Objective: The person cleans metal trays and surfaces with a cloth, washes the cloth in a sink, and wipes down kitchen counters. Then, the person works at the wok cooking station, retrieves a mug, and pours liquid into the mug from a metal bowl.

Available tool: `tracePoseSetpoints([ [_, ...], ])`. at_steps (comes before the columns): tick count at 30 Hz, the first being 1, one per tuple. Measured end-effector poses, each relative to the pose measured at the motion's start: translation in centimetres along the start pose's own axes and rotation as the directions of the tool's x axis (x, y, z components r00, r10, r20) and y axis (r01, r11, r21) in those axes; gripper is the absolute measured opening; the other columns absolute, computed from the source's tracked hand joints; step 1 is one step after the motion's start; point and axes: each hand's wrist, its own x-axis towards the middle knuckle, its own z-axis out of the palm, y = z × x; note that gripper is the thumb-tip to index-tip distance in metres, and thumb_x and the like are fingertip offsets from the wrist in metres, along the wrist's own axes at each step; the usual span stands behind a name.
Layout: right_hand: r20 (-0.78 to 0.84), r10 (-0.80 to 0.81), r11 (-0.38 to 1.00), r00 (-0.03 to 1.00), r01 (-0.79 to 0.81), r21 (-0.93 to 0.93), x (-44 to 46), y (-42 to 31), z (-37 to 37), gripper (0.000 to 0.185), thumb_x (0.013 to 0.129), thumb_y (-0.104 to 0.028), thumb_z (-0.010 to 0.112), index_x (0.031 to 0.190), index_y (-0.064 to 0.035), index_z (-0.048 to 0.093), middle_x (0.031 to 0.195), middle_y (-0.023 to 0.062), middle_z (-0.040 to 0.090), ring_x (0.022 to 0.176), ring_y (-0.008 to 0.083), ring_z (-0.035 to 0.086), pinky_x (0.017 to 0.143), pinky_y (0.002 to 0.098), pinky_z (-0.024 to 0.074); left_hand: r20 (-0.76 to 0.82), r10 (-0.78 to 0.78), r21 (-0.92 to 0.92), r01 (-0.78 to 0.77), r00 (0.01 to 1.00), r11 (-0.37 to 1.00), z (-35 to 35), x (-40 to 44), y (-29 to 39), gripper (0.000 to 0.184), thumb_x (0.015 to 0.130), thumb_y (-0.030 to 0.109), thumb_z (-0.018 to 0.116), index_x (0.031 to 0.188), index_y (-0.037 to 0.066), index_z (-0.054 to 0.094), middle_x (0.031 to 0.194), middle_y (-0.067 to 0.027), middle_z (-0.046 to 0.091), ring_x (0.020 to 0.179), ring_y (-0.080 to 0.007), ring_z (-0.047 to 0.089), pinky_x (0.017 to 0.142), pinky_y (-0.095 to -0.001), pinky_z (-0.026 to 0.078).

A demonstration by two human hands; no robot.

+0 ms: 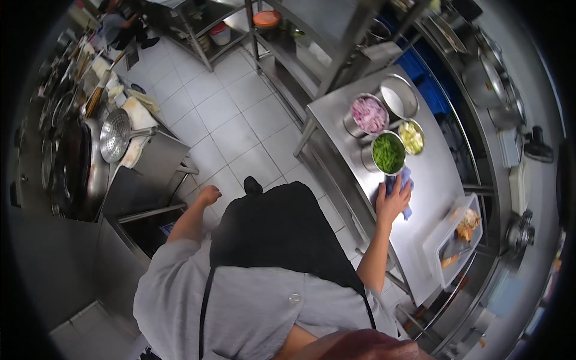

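Observation:
My right hand presses on a bluish-purple cloth on the steel table, its fingers bent over the fabric. Just beyond the fingertips stands a metal pot of chopped greens. Behind that are a pot of chopped pinkish onion, a smaller one of pale green and white pieces, and a metal container with white contents. Hanging at my side over the floor, my left hand is loosely curled, with nothing visible in it.
A clear plastic tub with food scraps sits at the table's right end. To the left runs a cooking line with a wok and a perforated skimmer. Steel shelving adjoins the table. A person is low down at the far left.

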Motion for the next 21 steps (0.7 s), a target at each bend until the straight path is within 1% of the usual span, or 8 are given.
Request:
tracePoseSetpoints([
  [6,0.056,0.151,0.98,0.987,-0.142,-0.136,-0.7,-3.8,-0.2,0.04,0.084,-0.031,0.067,0.118,-0.0103,0.062,0.115,0.0171,0.055,0.11,0.0365,0.051,0.086,0.0477,0.0441,0.058,0.042,-0.015,-0.041,0.997,0.999,-2.0,4.2,-2.3,0.039,0.076,0.032,0.064,0.102,0.005,0.071,0.108,-0.0169,0.068,0.104,-0.0346,0.063,0.092,-0.0415,0.049],
  [7,-0.003,0.063,0.994,0.998,-0.063,-0.094,-0.6,-4.1,-0.3,0.034,0.083,-0.028,0.069,0.109,-0.0072,0.063,0.099,0.0179,0.056,0.095,0.0367,0.056,0.076,0.0451,0.0482,0.057,0.084,-0.003,-0.084,0.995,0.996,-2.2,5.5,-2.2,0.039,0.076,0.033,0.064,0.103,0.005,0.071,0.108,-0.017,0.068,0.104,-0.0348,0.063,0.092,-0.0417,0.049],
  [12,0.21,-0.107,0.994,0.972,0.111,-0.004,0.4,-3.7,-2.8,0.032,0.082,-0.031,0.068,0.1,-0.0048,0.063,0.084,0.0189,0.057,0.077,0.0396,0.06,0.068,0.0482,0.0486,-0.05,0.253,-0.055,-0.256,0.966,0.965,-4.6,10.4,1.6,0.042,0.076,0.034,0.064,0.106,0.005,0.07,0.108,-0.0186,0.068,0.105,-0.0352,0.063,0.093,-0.042,0.049],
  [14,0.353,0.06,0.991,0.934,-0.013,-0.133,1.1,-2.5,-2.9,0.044,0.084,-0.039,0.066,0.115,-0.0075,0.062,0.105,0.0227,0.06,0.092,0.0403,0.061,0.077,0.0495,0.0497,-0.054,0.376,-0.093,-0.379,0.925,0.921,-5.5,12.0,3.2,0.042,0.077,0.033,0.063,0.107,0.005,0.069,0.107,-0.0185,0.068,0.102,-0.0351,0.064,0.092,-0.0417,0.05],
  [16,0.455,0.131,0.918,0.881,0.065,-0.391,1.8,-3.5,-4.1,0.071,0.08,-0.049,0.068,0.138,-0.0129,0.047,0.137,0.025,0.046,0.115,0.0506,0.049,0.09,0.0525,0.0483,-0.04,0.374,-0.125,-0.376,0.927,0.918,-6.3,12.7,5.4,0.042,0.077,0.033,0.062,0.109,0.006,0.069,0.107,-0.0178,0.068,0.1,-0.0353,0.064,0.09,-0.0412,0.051],
  [17,0.628,0.308,0.89,0.715,0.017,-0.456,3.2,-4.3,-4.8,0.091,0.078,-0.056,0.067,0.151,-0.0195,0.026,0.155,0.0251,0.02,0.13,0.0561,0.032,0.101,0.0555,0.0419,-0.049,0.389,-0.147,-0.392,0.92,0.908,-7.3,12.3,6.9,0.043,0.078,0.033,0.062,0.111,0.006,0.068,0.106,-0.0177,0.069,0.099,-0.0351,0.065,0.089,-0.0409,0.051],
  [19,0.642,0.248,0.904,0.726,0.065,-0.423,1.7,2.7,-0.1,0.095,0.078,-0.056,0.067,0.153,-0.021,0.02,0.156,0.025,0.013,0.132,0.0559,0.031,0.102,0.0549,0.0418,-0.002,0.413,-0.208,-0.405,0.911,0.89,-9.2,10.3,9.8,0.045,0.079,0.033,0.063,0.115,0.005,0.066,0.107,-0.0176,0.068,0.1,-0.0326,0.065,0.088,-0.0393,0.051],
  [21,0.598,0.434,0.785,0.674,0.042,-0.618,4.2,-6.5,-5.6,0.081,0.08,-0.052,0.067,0.147,-0.0173,0.037,0.148,0.0257,0.034,0.127,0.0512,0.043,0.1,0.0522,0.0441,0.039,0.468,-0.275,-0.441,0.883,0.855,-11.2,8.9,12.5,0.046,0.082,0.032,0.063,0.119,0.005,0.064,0.108,-0.0166,0.068,0.1,-0.0282,0.065,0.088,-0.0369,0.051],
])
